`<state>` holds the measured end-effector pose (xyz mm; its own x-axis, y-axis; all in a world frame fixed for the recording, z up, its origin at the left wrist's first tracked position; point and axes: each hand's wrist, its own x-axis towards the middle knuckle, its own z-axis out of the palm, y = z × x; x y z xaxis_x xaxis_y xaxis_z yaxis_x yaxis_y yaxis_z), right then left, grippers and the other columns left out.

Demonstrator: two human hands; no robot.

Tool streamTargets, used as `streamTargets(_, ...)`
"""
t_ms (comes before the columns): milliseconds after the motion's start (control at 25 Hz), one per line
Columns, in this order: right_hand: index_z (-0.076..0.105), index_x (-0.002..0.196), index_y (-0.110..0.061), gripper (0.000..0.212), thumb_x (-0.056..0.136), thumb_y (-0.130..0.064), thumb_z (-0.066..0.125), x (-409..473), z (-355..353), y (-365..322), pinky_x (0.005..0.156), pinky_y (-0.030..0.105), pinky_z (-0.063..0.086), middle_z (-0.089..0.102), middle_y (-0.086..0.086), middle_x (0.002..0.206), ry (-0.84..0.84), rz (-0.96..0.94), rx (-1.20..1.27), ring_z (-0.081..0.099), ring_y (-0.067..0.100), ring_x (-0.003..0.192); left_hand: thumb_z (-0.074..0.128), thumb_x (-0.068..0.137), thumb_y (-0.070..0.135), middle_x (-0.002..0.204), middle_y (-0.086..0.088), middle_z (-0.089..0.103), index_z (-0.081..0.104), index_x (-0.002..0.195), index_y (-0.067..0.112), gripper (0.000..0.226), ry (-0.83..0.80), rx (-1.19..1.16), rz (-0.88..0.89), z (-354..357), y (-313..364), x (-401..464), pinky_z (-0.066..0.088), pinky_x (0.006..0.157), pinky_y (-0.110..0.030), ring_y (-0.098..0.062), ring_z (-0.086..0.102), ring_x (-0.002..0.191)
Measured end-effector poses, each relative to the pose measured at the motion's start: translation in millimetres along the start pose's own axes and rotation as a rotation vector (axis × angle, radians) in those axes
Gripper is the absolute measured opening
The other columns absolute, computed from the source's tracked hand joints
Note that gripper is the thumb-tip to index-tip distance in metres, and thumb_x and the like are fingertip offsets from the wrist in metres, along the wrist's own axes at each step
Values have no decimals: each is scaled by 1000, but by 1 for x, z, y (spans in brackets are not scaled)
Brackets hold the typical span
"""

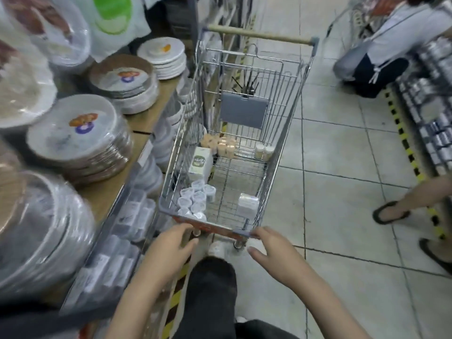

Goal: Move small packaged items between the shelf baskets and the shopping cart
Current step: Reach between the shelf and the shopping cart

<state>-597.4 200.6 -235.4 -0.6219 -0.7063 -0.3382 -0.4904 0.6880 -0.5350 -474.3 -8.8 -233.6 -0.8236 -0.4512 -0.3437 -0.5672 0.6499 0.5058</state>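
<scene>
A wire shopping cart (286, 133) stands in the aisle ahead of me, its near end toward me. Inside lie several small white tubs (195, 200) at the near left, a white box (201, 163), a wrapped white pack (247, 204), several peach-coloured cups (221, 143) and two small jars (264, 150). My left hand (171, 245) reaches to the cart's near rim, fingers loosely spread, holding nothing. My right hand (274, 248) has its fingertips at the near right corner of the rim, fingers extended.
Stacks of wrapped plates (78, 140) fill the wooden shelf on the left, with packaged items (132, 211) on the shelf below. A crouching person (391, 52) and another person's sandalled feet (391, 211) are at the right, beside a shelf of silver tins (435, 123).
</scene>
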Motion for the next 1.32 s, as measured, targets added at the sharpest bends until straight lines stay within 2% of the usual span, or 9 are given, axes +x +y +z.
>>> streamTargets(280, 48, 131, -17, 39, 96, -34, 49, 130, -37, 17, 98, 31, 39, 52, -1, 130, 16, 185, 45, 50, 18, 118, 54, 93, 29, 126, -2, 60, 54, 129, 17, 38, -124, 78, 84, -31, 18, 174, 45, 91, -31, -18, 57, 112)
streamTargets(440, 44, 136, -18, 43, 96, -33, 49, 188, -41, 35, 102, 26, 37, 49, -4, 135, -3, 289, 106, 48, 13, 121, 50, 94, 33, 128, 3, 58, 51, 131, 22, 38, -201, 123, 176, -28, 41, 253, 47, 91, -30, -13, 56, 112)
streamTargets(680, 40, 138, -15, 45, 96, -28, 48, 289, -47, 89, 99, 28, 39, 48, 2, 136, -4, 430, 165, 48, 18, 122, 50, 95, 31, 129, 4, 57, 48, 135, 21, 41, -388, 153, 197, 24, 55, 360, 45, 92, -24, -11, 55, 114)
streamTargets(800, 38, 140, -9, 49, 95, -25, 49, 346, -43, 125, 100, 33, 40, 47, 9, 138, -8, 529, 201, 48, 24, 124, 48, 92, 26, 123, -1, 60, 50, 132, 18, 41, -478, 206, 163, 64, 54, 414, 48, 89, -30, -17, 58, 108)
streamTargets(960, 39, 138, -6, 47, 95, -24, 49, 404, -11, 167, 97, 31, 41, 49, 11, 137, -60, 718, 374, 50, 25, 121, 46, 94, 26, 127, -5, 58, 46, 133, 15, 40, -618, 282, 155, 116, 49, 479, 46, 92, -32, -22, 56, 113)
streamTargets(1040, 38, 140, -6, 48, 96, -22, 49, 422, 4, 184, 96, 30, 41, 50, 11, 137, -40, 801, 469, 51, 25, 120, 47, 95, 26, 124, -8, 59, 44, 135, 14, 42, -613, 254, 128, 138, 47, 509, 48, 91, -33, -22, 59, 109)
streamTargets(1160, 42, 136, -3, 43, 97, -19, 49, 448, 27, 207, 83, 26, 45, 58, 11, 126, 94, 909, 558, 58, 22, 100, 52, 94, 29, 124, -9, 58, 43, 135, 15, 45, -546, 114, 60, 175, 50, 556, 49, 90, -35, -23, 60, 105)
streamTargets(1320, 49, 128, -4, 35, 95, -17, 49, 469, 54, 216, 90, 27, 44, 59, 11, 124, 179, 972, 567, 57, 24, 109, 55, 91, 28, 117, -7, 59, 47, 127, 12, 40, -426, 9, 30, 218, 69, 602, 48, 89, -36, -25, 57, 107)
